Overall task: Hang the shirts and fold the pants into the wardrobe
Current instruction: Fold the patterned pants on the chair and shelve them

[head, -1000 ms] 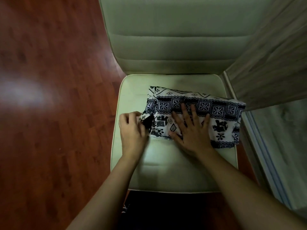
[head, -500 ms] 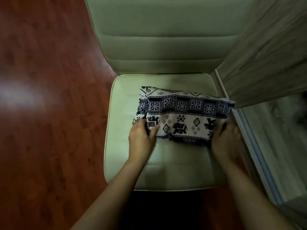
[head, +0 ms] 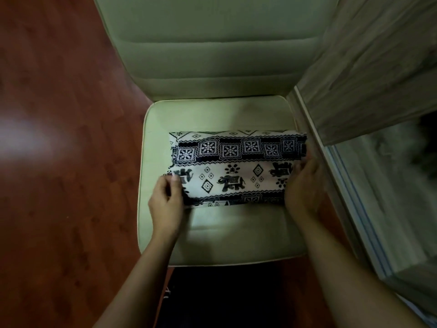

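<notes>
A folded pair of black-and-white patterned pants [head: 236, 166], printed with elephants and squares, lies across the seat of a pale green padded chair [head: 236, 233]. My left hand [head: 166, 202] grips the left end of the bundle, thumb on top and fingers curled under it. At the right end, my right hand [head: 301, 185] holds the fold, with its fingers tucked round and under the fabric. The near edge of the pants looks slightly raised off the seat.
The chair's backrest [head: 212, 43] rises behind the seat. A grey wood-grain wardrobe door [head: 378, 67] stands close on the right, with a sliding track [head: 350, 197] below it. Red-brown wooden floor [head: 59, 162] spreads to the left.
My right hand went from pressing flat on the pants to holding their right end. The left hand shifted to grip the left end. The view moved closer and left.
</notes>
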Demonstrator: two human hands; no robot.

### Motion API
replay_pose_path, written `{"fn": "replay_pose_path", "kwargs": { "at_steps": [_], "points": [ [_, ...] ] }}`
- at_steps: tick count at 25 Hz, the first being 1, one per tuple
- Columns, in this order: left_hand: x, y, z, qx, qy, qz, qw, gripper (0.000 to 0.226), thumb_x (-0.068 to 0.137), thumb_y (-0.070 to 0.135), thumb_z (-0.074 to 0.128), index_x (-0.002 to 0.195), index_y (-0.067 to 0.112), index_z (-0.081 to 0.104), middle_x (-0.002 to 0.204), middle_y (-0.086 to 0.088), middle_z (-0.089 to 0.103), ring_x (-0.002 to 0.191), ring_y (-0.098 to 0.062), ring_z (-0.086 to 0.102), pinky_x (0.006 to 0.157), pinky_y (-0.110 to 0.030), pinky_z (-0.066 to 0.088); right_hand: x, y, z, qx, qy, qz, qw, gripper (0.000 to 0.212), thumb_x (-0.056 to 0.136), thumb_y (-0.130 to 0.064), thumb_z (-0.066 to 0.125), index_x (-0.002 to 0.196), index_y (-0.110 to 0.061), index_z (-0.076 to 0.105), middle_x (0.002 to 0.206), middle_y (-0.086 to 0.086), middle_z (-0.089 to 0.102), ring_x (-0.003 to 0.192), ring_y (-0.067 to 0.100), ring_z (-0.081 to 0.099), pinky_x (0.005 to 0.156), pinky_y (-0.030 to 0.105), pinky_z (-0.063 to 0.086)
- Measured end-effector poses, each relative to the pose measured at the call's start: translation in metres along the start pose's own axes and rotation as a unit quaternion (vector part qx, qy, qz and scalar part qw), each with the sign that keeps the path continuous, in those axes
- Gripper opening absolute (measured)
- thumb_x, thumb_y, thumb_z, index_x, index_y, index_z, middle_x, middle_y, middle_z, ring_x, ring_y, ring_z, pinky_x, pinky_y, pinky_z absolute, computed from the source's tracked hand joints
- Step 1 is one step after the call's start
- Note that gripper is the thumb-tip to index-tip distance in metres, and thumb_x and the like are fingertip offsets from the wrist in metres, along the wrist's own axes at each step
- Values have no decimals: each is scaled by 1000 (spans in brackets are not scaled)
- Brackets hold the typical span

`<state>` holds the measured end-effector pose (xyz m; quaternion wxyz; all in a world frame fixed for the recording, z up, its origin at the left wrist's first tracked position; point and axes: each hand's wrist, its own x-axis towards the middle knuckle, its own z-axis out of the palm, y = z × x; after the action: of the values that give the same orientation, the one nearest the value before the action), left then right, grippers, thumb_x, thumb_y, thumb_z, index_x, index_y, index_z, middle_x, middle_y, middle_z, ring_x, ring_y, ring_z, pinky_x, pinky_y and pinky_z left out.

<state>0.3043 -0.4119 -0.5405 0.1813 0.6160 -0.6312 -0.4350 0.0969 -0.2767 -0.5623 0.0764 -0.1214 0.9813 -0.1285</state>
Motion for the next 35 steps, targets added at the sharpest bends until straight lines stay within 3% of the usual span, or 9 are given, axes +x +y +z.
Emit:
{"fn": "replay_pose_path", "kwargs": {
  "at_steps": [3,7,11,14,18,24,30,33,35],
  "points": [
    [-6,-12,1,-1,-74,-32,997,34,90,37,57,70,13,42,68,-1,45,64,-14,41,63,-34,34,-10,-24,-6,62,68,-228,969,31,87,-15,47,117,-11,47,121,16,54,113,29,47,94,49,38],
    [-9,0,4,25,-38,-13,999,21,90,21,62,76,15,47,107,-8,40,84,-14,44,84,-11,37,-29,-73,-1,96,-90,-440,888,42,89,-29,45,130,-18,47,146,7,39,132,22,35,107,48,28],
    [-7,6,4,5,-25,-1,1000,24,89,22,62,73,21,44,133,-25,39,81,7,48,81,-19,35,-31,-75,6,-23,-245,-472,846,72,83,-65,28,148,-36,13,157,-8,-12,145,16,-9,114,52,-4],
    [5,1,2,-46,-37,-86,995,30,74,45,67,60,29,46,111,-30,48,98,-32,52,94,-48,42,-29,-67,9,-117,-234,-506,822,95,68,-84,26,146,-41,-6,155,-7,-23,142,18,-23,108,57,-18],
    [6,-5,0,-56,-44,-66,995,33,68,52,63,61,27,41,71,-8,44,72,-28,43,68,-41,38,-35,-73,12,-118,-192,-535,814,93,71,-78,40,147,-37,4,157,-7,-8,144,19,-10,107,58,-15],
    [5,-1,-3,-258,-90,-115,955,23,75,34,65,70,28,43,76,-11,41,73,-24,37,67,-41,31,-37,-82,8,-138,-260,-470,832,108,70,-75,53,135,-47,-28,146,-6,-41,138,21,-32,103,67,-11],
    [-7,-12,-1,68,-32,21,997,19,96,9,41,114,14,47,85,-8,59,72,-28,51,61,-30,24,-31,-62,16,-183,-266,-505,801,122,72,-62,64,125,-45,-45,132,-10,-57,128,19,-47,96,60,-31],
    [5,-23,2,121,-48,64,989,39,91,-4,40,125,14,48,105,-9,49,89,-29,52,73,-25,32,-28,-38,24,-178,-206,-511,815,113,70,-67,57,140,-39,-27,145,-2,-44,135,17,-37,104,55,-27],
    [4,-24,3,176,-83,76,978,58,84,-7,47,130,28,46,107,-3,41,88,-27,50,77,-29,39,-31,-24,24,-162,-196,-511,821,92,78,-78,32,147,-34,-11,152,2,-31,141,19,-25,107,56,-19]
  ]
}}
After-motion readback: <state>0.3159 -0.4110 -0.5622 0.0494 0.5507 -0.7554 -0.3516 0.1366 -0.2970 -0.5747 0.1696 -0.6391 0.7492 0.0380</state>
